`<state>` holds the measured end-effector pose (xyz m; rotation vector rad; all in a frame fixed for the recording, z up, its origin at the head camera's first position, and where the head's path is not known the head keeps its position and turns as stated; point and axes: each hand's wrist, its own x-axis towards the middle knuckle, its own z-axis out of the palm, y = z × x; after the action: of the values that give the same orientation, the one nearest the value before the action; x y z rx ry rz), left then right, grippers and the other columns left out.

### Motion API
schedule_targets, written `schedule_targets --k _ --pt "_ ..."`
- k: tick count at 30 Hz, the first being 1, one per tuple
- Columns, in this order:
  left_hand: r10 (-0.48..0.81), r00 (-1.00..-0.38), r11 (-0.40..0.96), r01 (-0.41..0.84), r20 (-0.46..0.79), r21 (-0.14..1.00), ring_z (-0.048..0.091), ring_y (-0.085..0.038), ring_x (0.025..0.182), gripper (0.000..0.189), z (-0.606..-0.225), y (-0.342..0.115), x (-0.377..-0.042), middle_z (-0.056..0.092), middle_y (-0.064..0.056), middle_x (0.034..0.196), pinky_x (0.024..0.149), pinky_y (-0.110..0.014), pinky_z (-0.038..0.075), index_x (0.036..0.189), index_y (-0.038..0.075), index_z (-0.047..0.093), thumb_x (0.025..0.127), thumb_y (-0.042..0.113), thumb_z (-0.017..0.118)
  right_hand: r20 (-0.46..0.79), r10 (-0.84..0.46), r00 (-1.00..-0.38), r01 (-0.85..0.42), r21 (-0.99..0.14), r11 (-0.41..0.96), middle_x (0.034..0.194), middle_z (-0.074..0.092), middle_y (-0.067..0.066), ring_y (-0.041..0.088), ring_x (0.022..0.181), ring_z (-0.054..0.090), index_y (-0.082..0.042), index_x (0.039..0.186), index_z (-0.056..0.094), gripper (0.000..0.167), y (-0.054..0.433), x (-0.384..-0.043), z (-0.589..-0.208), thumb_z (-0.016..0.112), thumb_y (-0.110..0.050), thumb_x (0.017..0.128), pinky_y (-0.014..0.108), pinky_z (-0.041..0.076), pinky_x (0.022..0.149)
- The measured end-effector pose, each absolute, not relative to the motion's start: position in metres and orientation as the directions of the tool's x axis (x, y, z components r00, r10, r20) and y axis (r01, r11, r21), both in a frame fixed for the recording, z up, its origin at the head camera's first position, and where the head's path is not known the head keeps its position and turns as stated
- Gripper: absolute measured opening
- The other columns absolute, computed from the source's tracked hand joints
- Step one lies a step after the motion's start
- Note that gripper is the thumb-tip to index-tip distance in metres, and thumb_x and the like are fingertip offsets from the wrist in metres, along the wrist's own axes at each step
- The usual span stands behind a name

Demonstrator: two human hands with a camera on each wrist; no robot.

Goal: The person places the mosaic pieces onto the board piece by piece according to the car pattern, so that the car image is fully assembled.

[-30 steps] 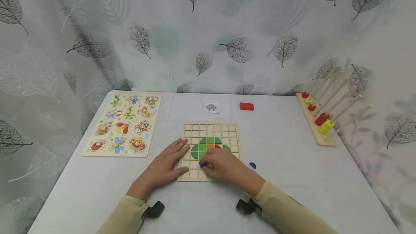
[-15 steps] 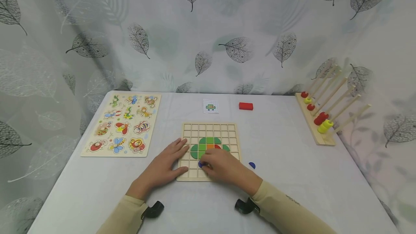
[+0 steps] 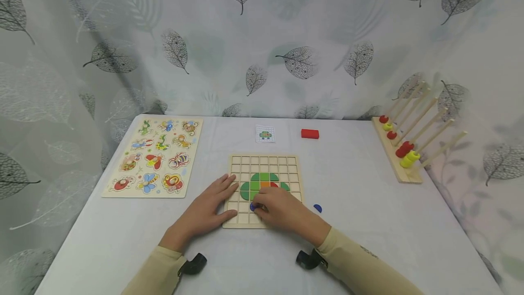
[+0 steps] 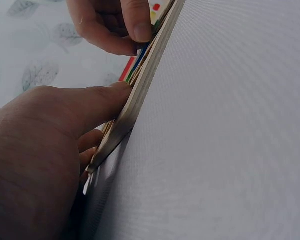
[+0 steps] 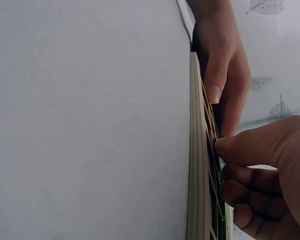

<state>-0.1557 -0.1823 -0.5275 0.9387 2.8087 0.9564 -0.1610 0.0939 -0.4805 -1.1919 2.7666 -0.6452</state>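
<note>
A wooden grid board (image 3: 292, 169) lies in the middle of the table. Green pieces (image 3: 264, 177) form a dome shape in its squares, with an orange piece (image 3: 265, 185) and a red piece (image 3: 274, 185) partly covered by the fingers. My right hand (image 3: 284, 211) pinches a small blue piece (image 3: 252, 206) between thumb and fingers, low over the grid just below the green. My left hand (image 3: 209, 204) rests along the board's left edge, fingers extended; in the left wrist view its thumb (image 4: 107, 100) lies on the rim. Right of the board is a second blue piece (image 3: 318, 208), half-round.
Behind the board lie a small card (image 3: 265, 134) printed with a turtle-like grid picture and a red block (image 3: 309, 134). An insect puzzle board (image 3: 131, 194) is at the left. At the right stands a wooden peg rack (image 3: 409, 177) with red and yellow beads.
Both hands and the blue piece stay in almost the same place over the board. Only a very slight shift of the whole head view shows.
</note>
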Motion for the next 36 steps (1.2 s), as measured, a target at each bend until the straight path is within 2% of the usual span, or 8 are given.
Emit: schedule_targets --k 14,30,36 --pt "0.552 -0.818 0.633 0.536 0.159 0.559 0.021 -0.027 0.164 0.077 -0.526 -0.182 -0.155 0.033 -0.003 0.176 0.128 -0.056 0.029 0.164 0.01 0.049 0.101 0.048 0.073 0.107 -0.696 -0.71 -0.671 -0.401 0.623 0.096 0.072 -0.009 0.005 0.087 0.064 -0.017 0.104 0.083 0.008 0.101 -0.162 -0.478 0.084 -0.019 0.097 0.026 0.058 0.08" --pt "0.553 -0.815 0.636 0.546 0.173 0.544 0.022 -0.029 0.164 0.078 -0.528 -0.181 -0.155 0.033 -0.005 0.176 0.127 -0.058 0.029 0.165 0.01 0.049 0.101 0.048 0.073 0.111 -0.615 -0.781 -0.601 -0.405 0.689 0.099 0.07 -0.012 0.007 0.09 0.063 -0.018 0.11 0.083 0.017 0.128 -0.164 -0.466 0.087 -0.017 0.094 0.027 0.059 0.083" --pt "0.556 -0.811 0.631 0.555 0.183 0.543 0.022 -0.031 0.164 0.078 -0.526 -0.181 -0.155 0.034 -0.006 0.175 0.127 -0.058 0.029 0.164 0.008 0.049 0.101 0.046 0.074 0.126 -0.578 -0.806 -0.572 -0.419 0.706 0.102 0.073 -0.007 0.009 0.091 0.065 -0.014 0.112 0.082 0.022 0.144 -0.162 -0.461 0.089 -0.014 0.091 0.029 0.061 0.082"
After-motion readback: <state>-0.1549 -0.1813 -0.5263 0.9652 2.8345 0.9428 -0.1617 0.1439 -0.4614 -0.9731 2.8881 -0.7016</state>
